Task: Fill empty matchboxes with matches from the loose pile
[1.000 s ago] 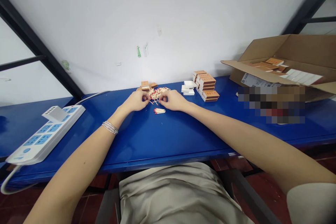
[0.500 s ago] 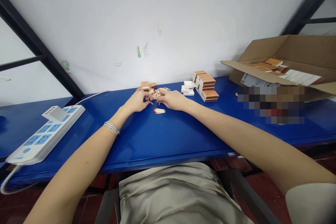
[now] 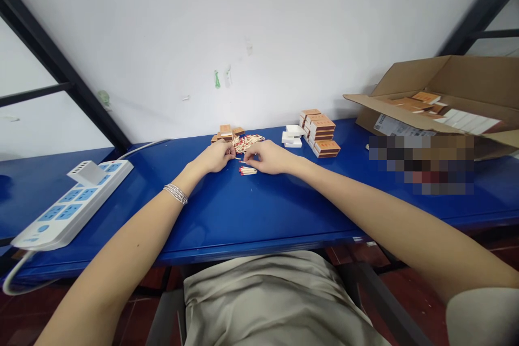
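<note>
My left hand (image 3: 217, 156) and my right hand (image 3: 270, 156) rest close together on the blue table (image 3: 251, 211), both with fingers pinched. Between their fingertips lies a thin match (image 3: 240, 159) which both hands appear to pinch. Just behind them is a loose pile of red-tipped matches (image 3: 246, 142). A small neat bundle of matches (image 3: 247, 171) lies on the table right in front of my right hand. A silver bracelet (image 3: 175, 193) circles my left wrist.
Brown matchboxes (image 3: 226, 132) sit behind the pile. A stack of matchboxes (image 3: 321, 132) and white inner trays (image 3: 292, 136) stand to the right. An open cardboard box (image 3: 441, 102) with more boxes is at far right. A white power strip (image 3: 68, 203) lies at left.
My right hand drew back from the match pile toward my left hand. The fingertips of both hands now meet at one match. The view shifted slightly.
</note>
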`<state>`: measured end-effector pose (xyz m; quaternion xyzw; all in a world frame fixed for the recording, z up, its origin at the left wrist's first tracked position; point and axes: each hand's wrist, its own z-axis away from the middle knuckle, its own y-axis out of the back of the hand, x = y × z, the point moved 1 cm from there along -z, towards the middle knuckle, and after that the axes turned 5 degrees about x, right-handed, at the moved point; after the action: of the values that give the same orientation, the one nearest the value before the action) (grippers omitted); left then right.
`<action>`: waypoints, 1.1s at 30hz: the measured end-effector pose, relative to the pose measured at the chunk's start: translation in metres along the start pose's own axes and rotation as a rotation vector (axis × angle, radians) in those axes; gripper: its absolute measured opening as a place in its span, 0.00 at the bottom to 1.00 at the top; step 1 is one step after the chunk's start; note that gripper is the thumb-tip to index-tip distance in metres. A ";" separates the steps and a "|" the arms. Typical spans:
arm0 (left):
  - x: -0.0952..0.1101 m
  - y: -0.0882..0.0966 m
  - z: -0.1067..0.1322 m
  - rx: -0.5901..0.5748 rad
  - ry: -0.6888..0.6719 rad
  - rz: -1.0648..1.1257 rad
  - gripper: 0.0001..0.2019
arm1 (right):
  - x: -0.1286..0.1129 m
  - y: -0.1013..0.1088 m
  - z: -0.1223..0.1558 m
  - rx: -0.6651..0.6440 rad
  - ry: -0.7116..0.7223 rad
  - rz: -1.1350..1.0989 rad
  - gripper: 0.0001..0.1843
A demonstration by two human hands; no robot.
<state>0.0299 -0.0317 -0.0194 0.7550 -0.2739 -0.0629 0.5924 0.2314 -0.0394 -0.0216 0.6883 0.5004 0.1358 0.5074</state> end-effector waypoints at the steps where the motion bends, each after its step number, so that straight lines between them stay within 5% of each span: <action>1: 0.000 -0.001 0.000 -0.001 0.003 -0.001 0.06 | 0.001 0.000 0.000 -0.003 -0.003 -0.036 0.10; 7: -0.001 -0.003 0.000 0.014 0.027 0.056 0.05 | 0.025 0.001 0.002 0.127 -0.135 0.015 0.10; 15: 0.004 0.002 0.000 0.082 0.145 0.174 0.03 | 0.028 -0.008 0.001 0.087 -0.238 0.139 0.11; 25: 0.010 0.003 0.001 0.101 0.469 0.851 0.05 | 0.027 -0.017 -0.006 0.064 -0.286 0.250 0.09; 33: 0.005 0.001 0.000 0.199 0.539 0.934 0.04 | 0.029 -0.016 -0.003 0.118 -0.237 0.202 0.07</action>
<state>0.0339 -0.0346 -0.0178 0.5950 -0.4231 0.4286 0.5323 0.2339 -0.0137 -0.0424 0.7749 0.3724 0.0742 0.5054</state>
